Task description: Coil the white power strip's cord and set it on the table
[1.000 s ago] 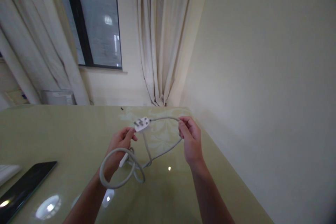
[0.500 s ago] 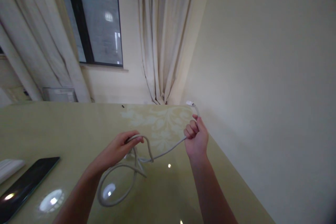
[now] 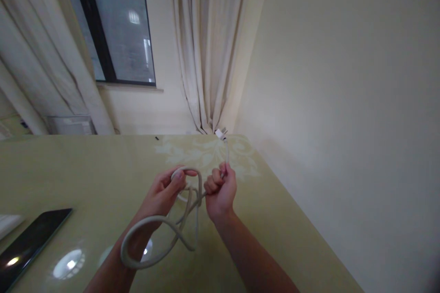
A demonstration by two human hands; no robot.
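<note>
A pale grey power cord [image 3: 147,263] hangs in loose loops over the table, and one loop passes across my left wrist. My left hand [image 3: 167,190] pinches the cord between thumb and fingers, with a small bend arching over the fingertips. Close on its right, my right hand [image 3: 222,192] is closed around the cord near one end. Above that fist a short length sticks up, tipped by a white plug [image 3: 221,134] with metal prongs. The cord's other end cannot be made out among the loops.
The glossy greenish table [image 3: 275,242] meets a plain wall [image 3: 337,100] on the right. A dark flat tablet-like slab [image 3: 34,242] and a white object [image 3: 9,223] lie at the left. Curtains [image 3: 209,46] hang beyond the far edge, where a tiny dark piece [image 3: 157,138] rests.
My right hand has moved left with the plug end, close to my left hand. The stretch of cord between them has gone slack, and the left hand has lifted the loops slightly.
</note>
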